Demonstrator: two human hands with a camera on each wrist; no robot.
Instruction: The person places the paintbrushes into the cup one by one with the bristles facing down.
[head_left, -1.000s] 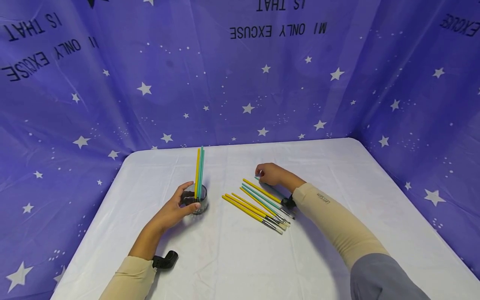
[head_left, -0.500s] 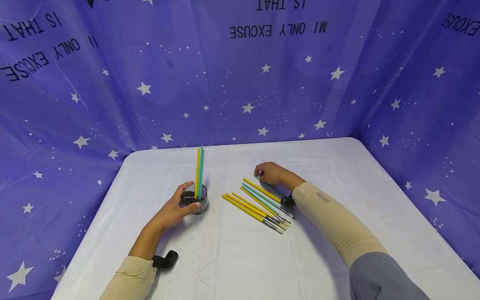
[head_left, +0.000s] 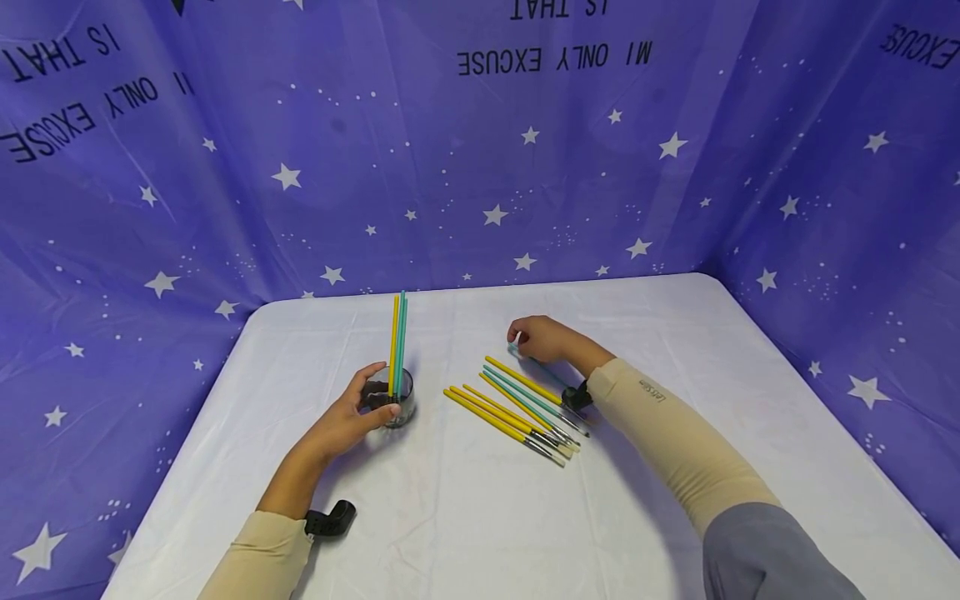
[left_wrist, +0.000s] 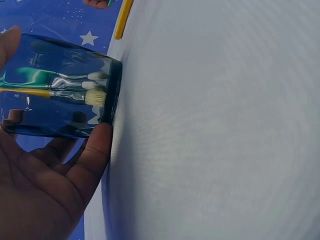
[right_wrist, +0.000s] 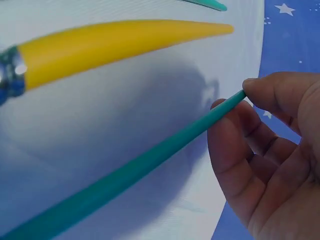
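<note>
Closest to you was your left sleeve (head_left: 258, 554), beige, with a black wrist gadget (head_left: 330, 521) by it, and your right sleeve (head_left: 682, 442), grey up top and beige down the forearm. Both were over a worktop (head_left: 450, 525) with a white cover. Bit further in, some loose brushes (head_left: 485, 417) lay side by side on it, mostly yellow handles with some teal, all slanted so the bristles pointed right and back toward you. Off to their left, near but not touching, your left hand (head_left: 351, 425) was wrapped around an upright glass (head_left: 406, 408). In it you had a yellow brush (head_left: 393, 346) and two teal brushes (head_left: 402, 342), bristles down, handles poking well above the rim. Beyond the loose ones, your right hand (head_left: 542, 337) had the handle tip of another teal brush (right_wrist: 150, 157) pinched between thumb and fingers. That one ran back under your wrist, so I couldn't tell how its bristle end sat. Way at the back hung a purple-blue curtain (head_left: 450, 167) with white stars and upside-down black lettering (head_left: 555, 58).
</note>
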